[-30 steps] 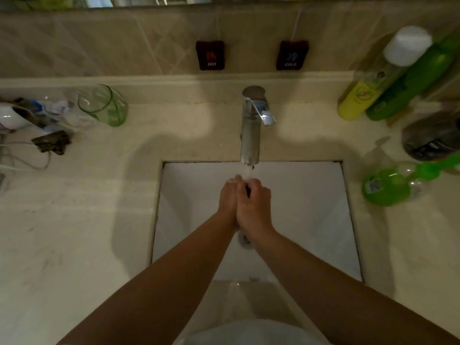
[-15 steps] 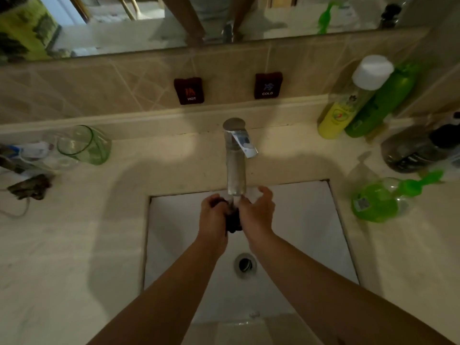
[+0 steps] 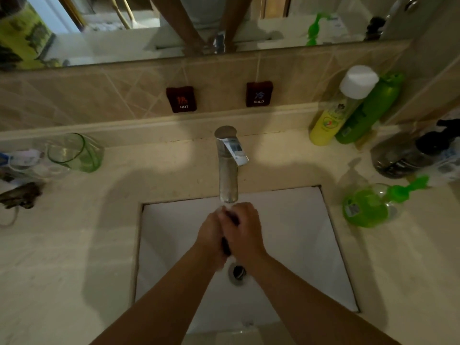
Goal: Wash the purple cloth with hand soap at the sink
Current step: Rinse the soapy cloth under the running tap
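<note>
A small dark purple cloth [image 3: 226, 245] is squeezed between my two palms, only a dark strip of it showing. My left hand [image 3: 210, 232] and my right hand [image 3: 245, 230] press together over the white sink basin [image 3: 298, 245], just below the spout of the chrome faucet [image 3: 227, 168]. Both hands are closed on the cloth. The green hand soap pump bottle [image 3: 366, 207] lies on the counter right of the basin, apart from my hands. The drain [image 3: 237, 272] shows just under my wrists.
A green glass cup [image 3: 77, 153] and small clutter stand at the counter's left. Yellow [image 3: 331, 120] and green [image 3: 368, 110] bottles and a dark bottle [image 3: 403, 153] crowd the back right corner. HOT [image 3: 181, 99] and COLD [image 3: 258, 94] tags hang on the tiled wall under a mirror.
The view tilted up, bringing the mirror into sight. My right hand, its fingers spread half a second ago, has closed against my left hand over the cloth.
</note>
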